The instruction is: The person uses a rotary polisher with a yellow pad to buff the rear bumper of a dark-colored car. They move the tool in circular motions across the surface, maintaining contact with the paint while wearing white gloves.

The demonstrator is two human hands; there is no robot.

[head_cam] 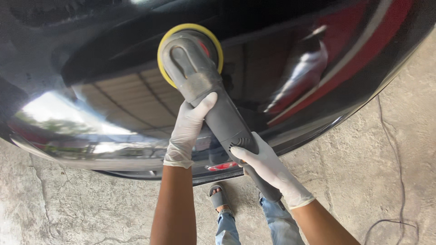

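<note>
A grey power polisher (213, 104) with a round yellow pad (190, 54) is pressed flat against a glossy black car panel (113, 54). My left hand (188, 129), in a white glove, grips the polisher's neck just below its head. Wearing the same kind of glove, my right hand (268, 168) wraps the rear handle near the vents. The tool points up and to the left, away from me.
The panel mirrors a roof, sky and red shapes. Its lower edge (136, 168) curves above a cracked concrete floor (372, 149). A thin black cable (399, 181) trails on the floor at right. My jeans and sandalled feet (220, 199) show below.
</note>
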